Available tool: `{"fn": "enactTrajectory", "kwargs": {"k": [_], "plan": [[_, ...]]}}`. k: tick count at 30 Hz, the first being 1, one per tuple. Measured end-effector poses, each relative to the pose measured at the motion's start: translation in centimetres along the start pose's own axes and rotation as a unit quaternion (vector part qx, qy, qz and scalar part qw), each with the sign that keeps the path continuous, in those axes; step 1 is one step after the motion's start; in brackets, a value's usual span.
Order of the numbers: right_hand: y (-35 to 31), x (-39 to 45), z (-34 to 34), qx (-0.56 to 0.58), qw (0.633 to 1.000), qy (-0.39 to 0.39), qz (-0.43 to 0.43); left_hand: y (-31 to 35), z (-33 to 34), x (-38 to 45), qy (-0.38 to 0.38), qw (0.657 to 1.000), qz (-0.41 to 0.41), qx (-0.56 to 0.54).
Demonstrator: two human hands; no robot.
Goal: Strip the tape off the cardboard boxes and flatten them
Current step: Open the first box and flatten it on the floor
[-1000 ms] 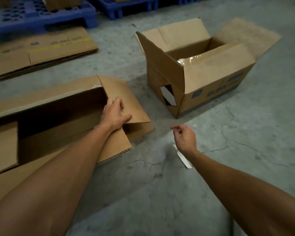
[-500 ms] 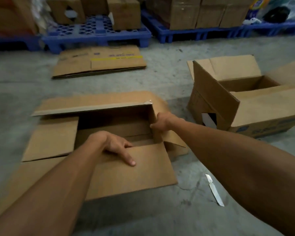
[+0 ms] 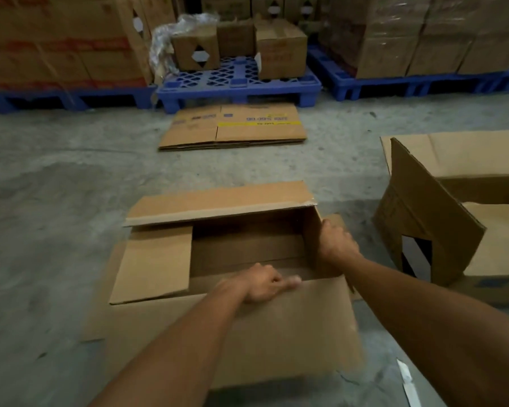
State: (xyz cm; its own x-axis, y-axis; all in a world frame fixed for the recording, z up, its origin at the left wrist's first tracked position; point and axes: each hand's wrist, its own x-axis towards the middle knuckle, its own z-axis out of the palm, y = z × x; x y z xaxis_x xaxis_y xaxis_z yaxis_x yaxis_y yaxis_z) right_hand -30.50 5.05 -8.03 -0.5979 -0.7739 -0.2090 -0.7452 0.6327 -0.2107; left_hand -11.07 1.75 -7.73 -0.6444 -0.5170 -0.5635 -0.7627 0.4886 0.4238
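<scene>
Risk first: the open box (image 3: 218,259) on the concrete floor (image 3: 56,201) looks only half collapsed, and if the two hands push unevenly it may skew or spring back up instead of folding along its creases. The left hand (image 3: 262,284) rests on the top edge of the near wall with fingers curled over it and one finger stretched along the edge, so I judge it to be gripping that wall. The right hand (image 3: 337,245) is wrapped round the upright right-end panel, thumb side toward the box's inside. A pull there that is too sharp could tear the corner (a frayed white scrap already shows at the far right corner).

The box sits directly in front of the person, mouth facing up, long axis running left to right across the view. Its far flap is folded outward and one end flap lies over the left part of the opening.

A second open box (image 3: 441,230) stands well apart to the right, a flattened box (image 3: 232,127) lies farther off before a blue pallet (image 3: 238,83), and a strip of tape (image 3: 406,380) lies on the floor under the right forearm.
</scene>
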Motion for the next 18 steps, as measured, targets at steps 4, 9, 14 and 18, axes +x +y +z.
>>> {"fn": "enactTrajectory", "kwargs": {"k": [4,9,14,18], "plan": [[0.5,0.0,0.1,-0.063,0.997,0.025,-0.036,-1.5,-0.6,-0.3,0.130,0.983,-0.084,0.104],[0.2,-0.6,-0.8,-0.180,0.968,0.028,-0.175,-6.8,-1.4,-3.4,0.218,0.914,-0.298,0.165],[-2.2,-1.0,-1.5,-0.222,0.950,-0.080,-0.207,-8.9,-3.8,-6.3,0.261,0.904,-0.338,0.038],[-3.2,-0.7,-0.7,-0.167,0.973,-0.018,-0.161,-10.0,-6.8,-9.6,0.409,0.863,-0.294,0.036]]}}
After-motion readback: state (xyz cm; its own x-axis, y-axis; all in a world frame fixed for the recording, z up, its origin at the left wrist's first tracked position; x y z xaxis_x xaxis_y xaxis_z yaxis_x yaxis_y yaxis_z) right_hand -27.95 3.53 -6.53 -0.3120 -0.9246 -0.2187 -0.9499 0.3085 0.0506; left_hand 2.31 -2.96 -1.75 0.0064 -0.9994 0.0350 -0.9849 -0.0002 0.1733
